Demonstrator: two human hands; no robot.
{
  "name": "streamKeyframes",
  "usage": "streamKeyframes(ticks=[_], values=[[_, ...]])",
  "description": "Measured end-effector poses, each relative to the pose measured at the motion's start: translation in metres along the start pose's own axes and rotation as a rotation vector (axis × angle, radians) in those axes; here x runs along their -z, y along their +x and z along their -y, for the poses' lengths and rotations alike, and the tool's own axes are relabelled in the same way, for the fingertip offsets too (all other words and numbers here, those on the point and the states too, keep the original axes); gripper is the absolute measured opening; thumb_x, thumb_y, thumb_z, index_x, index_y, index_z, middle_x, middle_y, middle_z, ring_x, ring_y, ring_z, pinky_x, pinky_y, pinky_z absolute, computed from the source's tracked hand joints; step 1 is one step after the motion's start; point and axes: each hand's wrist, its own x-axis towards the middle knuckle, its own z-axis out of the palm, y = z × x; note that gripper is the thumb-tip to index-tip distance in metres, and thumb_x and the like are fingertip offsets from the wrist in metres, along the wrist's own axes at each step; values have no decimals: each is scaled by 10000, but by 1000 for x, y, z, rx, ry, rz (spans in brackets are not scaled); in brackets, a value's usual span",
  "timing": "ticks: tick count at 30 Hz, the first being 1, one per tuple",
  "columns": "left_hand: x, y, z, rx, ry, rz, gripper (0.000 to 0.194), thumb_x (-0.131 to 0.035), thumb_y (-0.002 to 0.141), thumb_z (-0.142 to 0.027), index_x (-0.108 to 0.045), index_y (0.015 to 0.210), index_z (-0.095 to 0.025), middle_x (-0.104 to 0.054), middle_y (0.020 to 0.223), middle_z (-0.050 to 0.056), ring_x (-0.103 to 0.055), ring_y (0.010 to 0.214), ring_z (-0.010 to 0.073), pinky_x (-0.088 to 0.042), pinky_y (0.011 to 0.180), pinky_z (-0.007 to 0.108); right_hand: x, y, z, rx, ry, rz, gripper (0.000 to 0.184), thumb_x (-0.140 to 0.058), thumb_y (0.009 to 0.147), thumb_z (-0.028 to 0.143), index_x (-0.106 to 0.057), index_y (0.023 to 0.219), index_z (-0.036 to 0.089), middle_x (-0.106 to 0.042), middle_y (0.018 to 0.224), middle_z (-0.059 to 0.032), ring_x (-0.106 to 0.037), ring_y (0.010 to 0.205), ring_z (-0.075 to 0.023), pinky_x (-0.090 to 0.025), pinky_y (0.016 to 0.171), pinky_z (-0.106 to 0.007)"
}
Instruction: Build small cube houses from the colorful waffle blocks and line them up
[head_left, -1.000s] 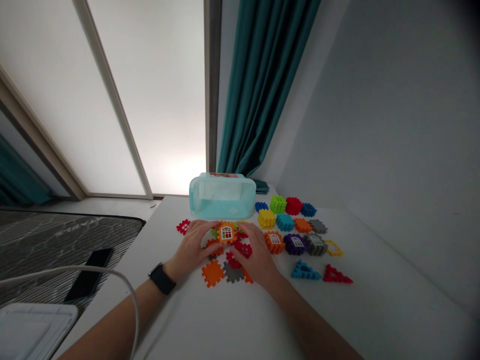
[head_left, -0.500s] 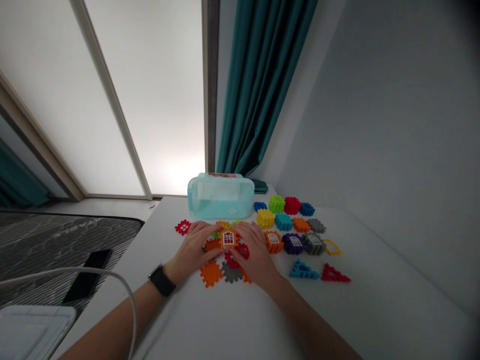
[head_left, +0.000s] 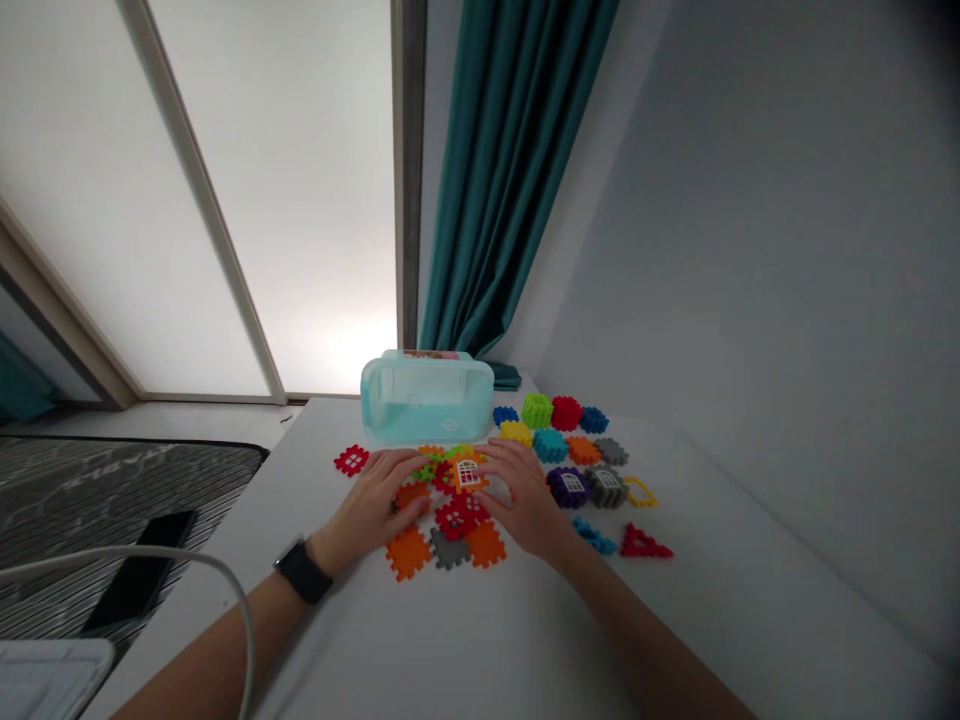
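My right hand (head_left: 525,495) pinches an orange waffle tile (head_left: 468,473) with a white window in it, slightly above a loose pile of tiles. My left hand (head_left: 375,508), with a black watch on its wrist, rests at the pile's left side, thumb and fingers apart, holding nothing that shows. Its fingertips are close to a green piece (head_left: 425,470). Red tiles (head_left: 461,517) lie between the hands. Nearer to me are an orange tile (head_left: 408,554), a grey tile (head_left: 450,549) and another orange tile (head_left: 487,545). My fingers cover parts of the pile.
Behind the pile a clear turquoise box (head_left: 427,400) lies on its side. Stacks of sorted tiles, among them a purple stack (head_left: 569,487), stand to the right, with a red triangle (head_left: 645,542) before them. A red window tile (head_left: 351,460) lies left. A white cable (head_left: 202,562) crosses lower left.
The orange window tile was between both hands; now only my right hand has it, tilted and moved rightward. My left hand has come away from it. The whole view has shifted slightly.
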Motion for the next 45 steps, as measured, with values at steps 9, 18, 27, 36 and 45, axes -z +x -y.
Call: streamKeyframes(ticks=[9, 18, 27, 36, 45], values=[[-5, 1, 5, -43, 53, 82, 335, -538, 953, -271, -604, 1279, -227, -658, 1237, 125, -622, 1135, 271, -491, 1005, 442, 48, -28, -45, -118, -65, 25, 121, -674, 880, 285, -690, 996, 258, -695, 1264, -89, -547, 1298, -299, -380, 1111, -573], [-10, -1, 12, -35, 100, 88, 311, -526, 963, -323, -629, 1245, -244, -676, 1224, 110, -638, 1112, 265, -518, 979, 407, 61, -40, -69, -230, -40, 44, 101, -680, 857, 311, -678, 928, 239, -711, 1218, -89, -568, 1259, -288, -380, 1102, -560], [-13, -2, 16, -71, 118, 79, 275, -519, 970, -318, -639, 1205, -243, -675, 1205, 103, -643, 1099, 258, -525, 964, 394, 60, -38, -71, -249, -27, 102, 65, -683, 837, 245, -663, 899, 241, -706, 1238, -74, -547, 1286, -283, -332, 1126, -560], [-12, -2, 15, -81, 143, 92, 276, -499, 977, -299, -613, 1221, -238, -659, 1219, 108, -635, 1108, 256, -522, 964, 397, 57, -39, -73, -244, -43, 117, 87, -696, 827, 218, -656, 902, 238, -708, 1235, -73, -542, 1300, -283, -324, 1131, -561], [-13, -2, 17, -92, 152, 111, 277, -509, 975, -290, -618, 1224, -243, -654, 1216, 105, -637, 1100, 258, -520, 955, 399, 57, -41, -76, -217, -62, 128, 85, -684, 844, 230, -654, 922, 242, -700, 1245, -91, -544, 1306, -296, -325, 1135, -576]])
